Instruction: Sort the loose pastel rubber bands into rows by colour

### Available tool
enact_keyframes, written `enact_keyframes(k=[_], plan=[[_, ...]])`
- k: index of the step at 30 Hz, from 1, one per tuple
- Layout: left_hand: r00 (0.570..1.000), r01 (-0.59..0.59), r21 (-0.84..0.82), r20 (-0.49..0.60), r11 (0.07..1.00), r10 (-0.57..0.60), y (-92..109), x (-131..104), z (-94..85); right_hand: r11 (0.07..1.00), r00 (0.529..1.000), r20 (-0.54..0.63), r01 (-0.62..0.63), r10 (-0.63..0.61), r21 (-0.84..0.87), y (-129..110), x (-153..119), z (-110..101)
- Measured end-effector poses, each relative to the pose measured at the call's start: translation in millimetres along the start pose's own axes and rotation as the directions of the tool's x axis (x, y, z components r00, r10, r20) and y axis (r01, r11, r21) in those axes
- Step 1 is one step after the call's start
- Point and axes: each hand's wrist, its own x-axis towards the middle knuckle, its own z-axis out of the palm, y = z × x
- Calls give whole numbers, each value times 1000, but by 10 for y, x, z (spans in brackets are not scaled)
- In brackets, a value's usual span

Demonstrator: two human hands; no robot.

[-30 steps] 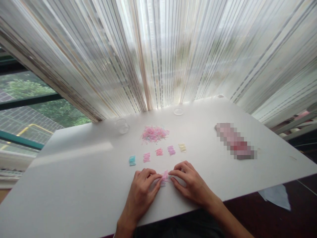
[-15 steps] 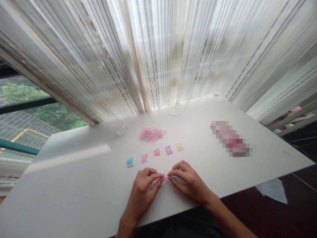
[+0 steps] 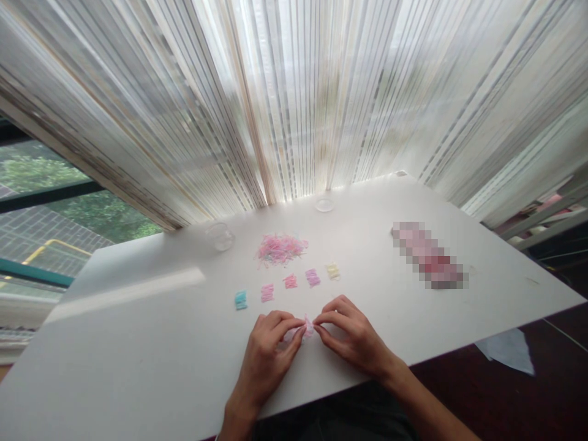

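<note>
My left hand [image 3: 272, 346] has thumb and forefinger pinched at the edge of a small pale pink bunch [image 3: 309, 327], which looks like thin elastic bands. Facing it from the right, my right hand [image 3: 351, 334] is also closed in a pinch beside the bunch; what its fingertips hold is too small to make out. Beyond my hands lies a row of small sorted bundles: blue [image 3: 241, 300], pink [image 3: 267, 293], coral [image 3: 290, 281], purple [image 3: 313, 277] and pale yellow [image 3: 333, 271]. Behind the row is a loose pile of mixed, mostly pink bands [image 3: 281, 248].
A clear round container [image 3: 220, 237] stands at the back left of the white table [image 3: 138, 355]. A clear round lid [image 3: 324, 205] lies near the striped curtain [image 3: 294, 110]. On the right is a blurred-out pinkish object [image 3: 427, 256].
My right fingertips have moved slightly right, away from my left fingertips, and more of the pale pink bunch shows between them. The bundles and pile stay where they were.
</note>
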Motion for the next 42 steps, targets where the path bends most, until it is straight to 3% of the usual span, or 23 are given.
enact_keyframes(k=[5, 13, 26, 30, 36, 42], plan=[[1000, -9, 23, -19, 1000, 10, -43, 24, -48, 1000, 1000, -11, -22, 22, -6, 0, -3, -2], [974, 95, -6, -207, 995, -94, -213, 109, -237, 998, 998, -15, -55, 55, -8, -22, 15, -26], [982, 76, -37, -168, 996, -81, -179, 265, -245, 996, 996, 25, -83, 84, -10, -4, 0, -24], [967, 144, -83, -202, 986, -158, -245, 181, -304, 996, 996, 26, -85, 85, -3, -6, -2, -26], [874, 348, -78, -334, 934, -353, -444, -82, -568, 996, 995, 35, -90, 90, -5, -6, -3, -24], [883, 349, -52, -318, 936, -347, -503, -180, -601, 996, 996, 30, -81, 82, -32, -3, -1, -19]])
